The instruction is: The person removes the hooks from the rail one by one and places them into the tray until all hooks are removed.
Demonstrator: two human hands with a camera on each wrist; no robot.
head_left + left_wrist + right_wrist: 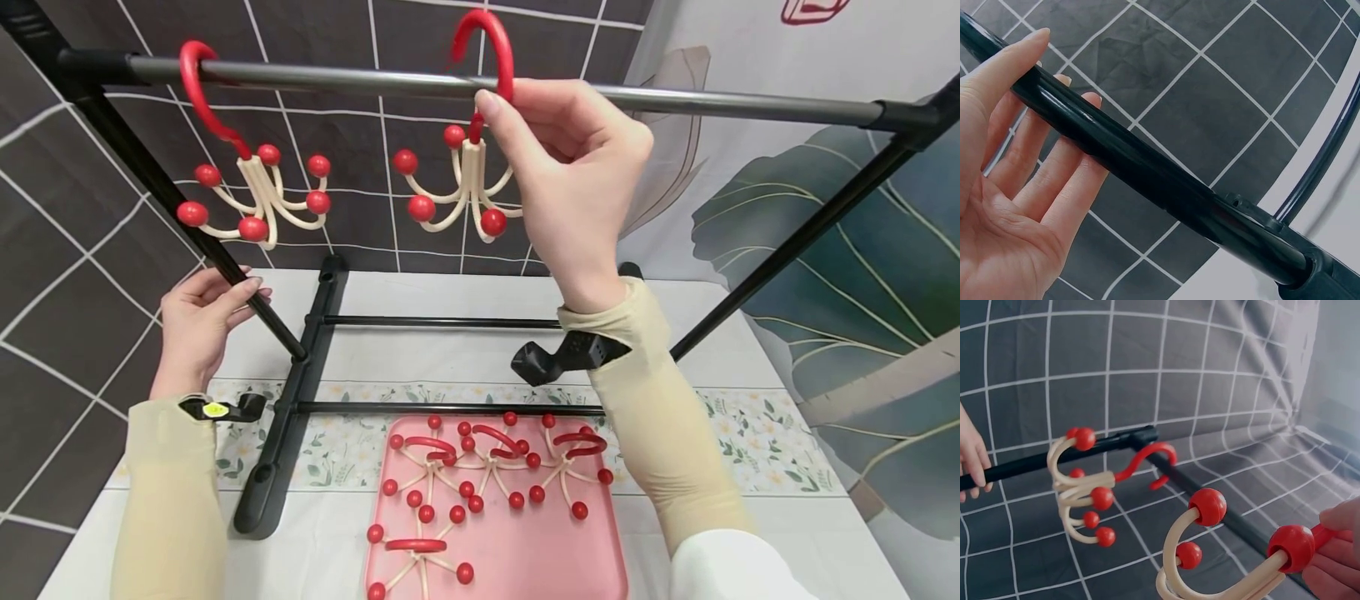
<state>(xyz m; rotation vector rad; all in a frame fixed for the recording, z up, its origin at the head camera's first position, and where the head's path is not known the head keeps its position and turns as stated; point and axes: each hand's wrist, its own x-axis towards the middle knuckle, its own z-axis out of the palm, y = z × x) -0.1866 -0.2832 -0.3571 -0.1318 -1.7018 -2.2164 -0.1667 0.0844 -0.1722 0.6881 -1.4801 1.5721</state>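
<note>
**Second rack at the bar, with both hands busy and well apart!**

The right hand (pixel 581 171) pinches the red hook of the second hanging rack (pixel 472 179), thumb against the fingers, right at the top bar (pixel 337 81). And look at that hook: its curve arches over the bar, crown standing clear above the metal, so I'd call it not seated. Over on the left, the left hand (pixel 202 321) holds the slanted black post (pixel 1154 172), thumb across the front, fingers behind.

Beside the action, the first hanging rack (pixel 258 179) dangles near the bar's left end, leaning. Below, a pink tray (pixel 555 550) carries four more racks (pixel 416 546) on the table (pixel 450 358).

The danger? Let go too early and that hook could slip off the bar, perhaps dropping onto the tray. A sideways swing might tangle its red-tipped prongs with its neighbour's, and a knock could tip the frame if the left grip slackens.

What we can't see: the hook's tip behind the bar, and prong ends behind the right hand. The right-wrist view cuts off hook and fingers; the tray runs off the bottom edge.
</note>
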